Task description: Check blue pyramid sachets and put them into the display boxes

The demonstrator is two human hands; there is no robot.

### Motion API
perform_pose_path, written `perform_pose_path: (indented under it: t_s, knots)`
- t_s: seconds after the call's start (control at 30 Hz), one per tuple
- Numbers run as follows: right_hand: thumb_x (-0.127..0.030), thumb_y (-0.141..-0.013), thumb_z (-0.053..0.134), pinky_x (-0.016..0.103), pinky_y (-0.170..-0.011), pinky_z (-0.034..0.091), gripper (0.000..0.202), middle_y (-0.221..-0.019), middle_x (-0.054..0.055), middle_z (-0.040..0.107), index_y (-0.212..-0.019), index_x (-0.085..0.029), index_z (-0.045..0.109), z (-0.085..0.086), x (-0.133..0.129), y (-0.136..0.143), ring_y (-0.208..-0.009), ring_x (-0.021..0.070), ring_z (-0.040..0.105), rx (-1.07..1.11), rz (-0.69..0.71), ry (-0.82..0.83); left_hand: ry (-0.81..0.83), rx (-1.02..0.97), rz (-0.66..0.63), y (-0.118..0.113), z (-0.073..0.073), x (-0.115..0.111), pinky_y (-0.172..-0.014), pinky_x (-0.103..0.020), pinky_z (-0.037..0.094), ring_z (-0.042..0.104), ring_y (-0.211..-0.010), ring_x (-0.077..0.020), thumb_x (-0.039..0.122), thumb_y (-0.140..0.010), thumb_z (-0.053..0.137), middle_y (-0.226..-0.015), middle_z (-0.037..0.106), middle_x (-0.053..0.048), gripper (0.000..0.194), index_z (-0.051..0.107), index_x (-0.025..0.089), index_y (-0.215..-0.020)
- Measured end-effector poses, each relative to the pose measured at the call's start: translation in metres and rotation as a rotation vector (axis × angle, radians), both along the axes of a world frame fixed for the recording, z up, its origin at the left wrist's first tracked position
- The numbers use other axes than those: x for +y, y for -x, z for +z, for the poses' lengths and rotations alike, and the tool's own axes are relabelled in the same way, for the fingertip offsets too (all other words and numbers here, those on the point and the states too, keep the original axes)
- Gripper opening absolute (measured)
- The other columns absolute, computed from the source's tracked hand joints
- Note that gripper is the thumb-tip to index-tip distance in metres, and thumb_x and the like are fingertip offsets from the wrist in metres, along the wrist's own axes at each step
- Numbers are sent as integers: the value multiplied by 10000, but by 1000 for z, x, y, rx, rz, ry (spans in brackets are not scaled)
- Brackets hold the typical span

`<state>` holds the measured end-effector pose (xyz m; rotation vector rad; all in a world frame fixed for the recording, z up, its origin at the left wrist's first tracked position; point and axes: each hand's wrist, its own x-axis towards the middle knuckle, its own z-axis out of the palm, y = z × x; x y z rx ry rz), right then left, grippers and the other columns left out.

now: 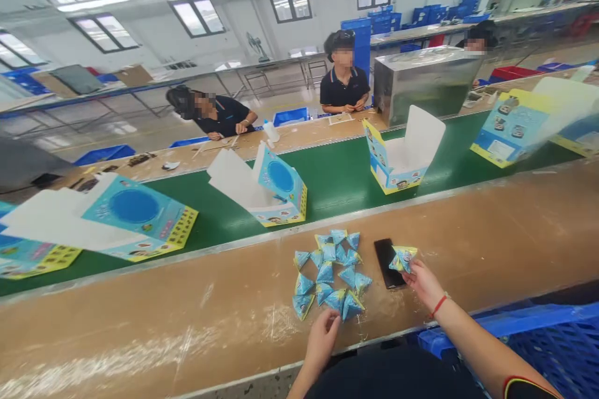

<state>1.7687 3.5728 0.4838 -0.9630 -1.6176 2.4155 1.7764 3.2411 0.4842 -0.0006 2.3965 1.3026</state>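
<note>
Several small blue pyramid-shaped packets [330, 271] lie in a cluster on the brown bench [140, 318] in front of me. My left hand [322, 338] rests at the near edge of the cluster, fingertips touching the nearest packets. My right hand [423, 282] holds one blue and yellow packet [402, 258] just above a black phone [389, 262] lying flat on the bench.
A green conveyor belt [337, 177] runs behind the bench, carrying open blue and yellow display boxes [402, 149] [266, 184] [135, 215]. A metal box [428, 81] stands at the belt's far side. Two people [344, 78] sit opposite. A blue crate [552, 340] is at my right.
</note>
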Motion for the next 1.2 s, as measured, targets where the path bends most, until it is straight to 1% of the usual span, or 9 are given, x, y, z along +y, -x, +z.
perform_pose_path:
  t_s: [0.2,0.3,0.47,0.6,0.73,0.9,1.0,1.1,1.2]
  knots:
    - [-337,-623,743,265,-431,482,275,-671,47,673,-709,-227,506,19,13,34,-567,202,669,-40,-138,30,108,-102,-202,-10,-27,14,-744,-296,510,674,-843,-219,397,-794,586,-906,725,-46,203,679,225,-845]
    - [-316,-708,690,256,-470,501,215,-669,10,635,-744,-229,496,51,41,91,-575,168,649,42,-187,10,125,-86,-221,-7,-27,25,-782,-301,505,670,-873,-220,325,-808,576,-923,724,-41,157,687,235,-874]
    - [-353,-885,524,311,-684,592,122,-922,28,642,-926,-239,516,125,91,210,-797,161,695,228,-186,-50,138,-62,-211,0,-21,35,-805,-309,498,662,-887,-221,276,-824,544,-958,718,-60,186,683,209,-927]
    - [-331,-880,544,297,-684,596,146,-965,17,605,-999,-249,524,148,107,260,-755,132,678,239,-115,-173,138,-54,-238,1,-21,37,-810,-306,493,663,-907,-219,242,-824,536,-982,718,-72,183,682,199,-926]
    - [-298,-861,555,288,-635,577,125,-850,10,614,-964,-228,553,120,87,242,-676,129,657,175,74,-359,119,-45,-220,3,-23,40,-787,-300,500,662,-902,-213,242,-835,516,-977,713,-66,193,674,199,-939]
    - [-327,-718,730,381,-808,559,188,-835,49,680,-823,-186,665,54,14,147,-814,211,679,170,551,-602,177,100,-137,4,-13,55,-809,-311,512,642,-798,-173,250,-852,492,-1133,646,-78,364,619,199,-1189]
    - [-291,-526,886,434,-938,512,506,-1142,111,680,-999,-203,727,19,-26,88,-1007,289,668,206,836,-725,291,189,-54,6,-12,65,-890,-320,504,654,-890,-172,270,-866,510,-1314,549,-88,524,492,243,-1389]
    - [-238,-591,873,469,-969,495,627,-1493,159,452,-1186,-235,676,-5,-41,56,-1182,347,591,247,1160,-1117,405,227,-51,9,-17,74,-1007,-342,459,574,-1206,-246,326,-828,623,-1441,453,-93,638,454,284,-1442]
    - [-140,-705,780,494,-989,477,504,-1563,142,356,-1183,-245,660,-15,-34,53,-1269,350,510,265,1253,-1307,423,209,-99,11,-20,86,-1052,-368,430,494,-1317,-287,292,-776,699,-1482,416,-94,611,544,294,-1368]
